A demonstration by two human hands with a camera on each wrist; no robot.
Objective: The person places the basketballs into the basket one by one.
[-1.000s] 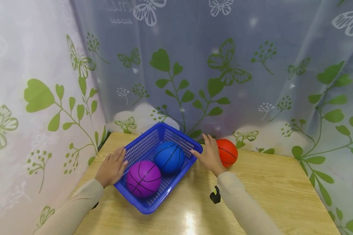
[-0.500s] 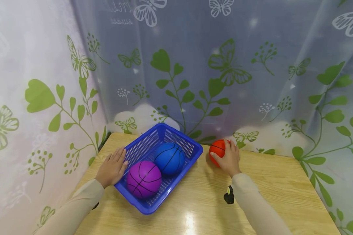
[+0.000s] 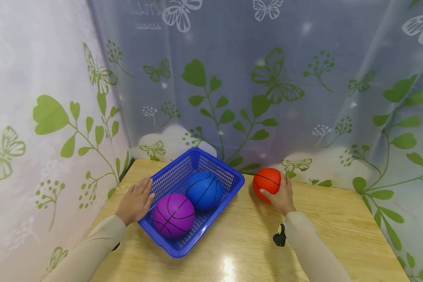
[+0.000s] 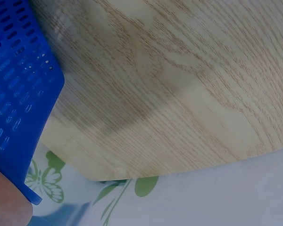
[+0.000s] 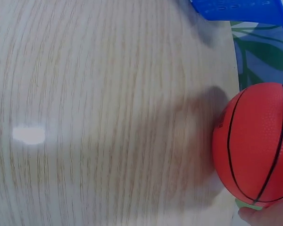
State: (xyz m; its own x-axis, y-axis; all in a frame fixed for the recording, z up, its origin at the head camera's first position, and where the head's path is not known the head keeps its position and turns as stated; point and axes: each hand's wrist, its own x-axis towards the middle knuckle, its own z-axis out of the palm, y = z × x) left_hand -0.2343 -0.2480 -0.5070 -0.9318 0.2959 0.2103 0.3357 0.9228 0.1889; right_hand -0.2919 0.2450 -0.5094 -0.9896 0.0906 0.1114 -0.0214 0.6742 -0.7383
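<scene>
1. Shifting from the blue basket (image 3: 205, 226), the right hand (image 3: 283, 196) is curving round the red ball (image 3: 266, 184).
2. That ball is sitting near the table's (image 3: 324, 219) far edge.
3. The left hand (image 3: 135, 201) is resting straight-fingered on the rim.

Wood-grain table (image 3: 345, 223): blue basket (image 3: 219, 171), red ball (image 3: 266, 185) near far edge.

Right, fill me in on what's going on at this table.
A person is handling balls and a basket. Their right hand holds the red ball near the back edge of the table, outside the blue basket and to its right. Their left hand rests with straight fingers against the basket's left side. Inside the basket sit a purple ball and a blue ball.
</scene>
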